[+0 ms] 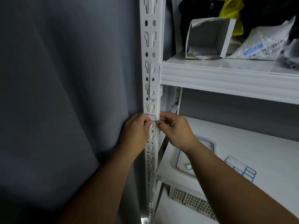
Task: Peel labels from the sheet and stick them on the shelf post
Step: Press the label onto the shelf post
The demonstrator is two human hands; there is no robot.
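A white slotted shelf post (151, 46) runs down the middle of the head view. A small white label with a blue border (152, 117) lies against the post at mid height. My left hand (137, 131) pinches its left end from the left of the post. My right hand (175, 128) holds its right edge with curled fingertips, from the right side of the post. The label sheet (241, 168), with several blue-bordered labels, lies flat on the lower shelf to the right of my right forearm.
A grey wall (64, 94) fills the left. The upper shelf (226, 78) carries an open white box (210, 38) and a plastic mailer bag (265, 44). A blue-rimmed white tray (179, 162) sits on the lower shelf. A perforated basket (191, 199) stands below.
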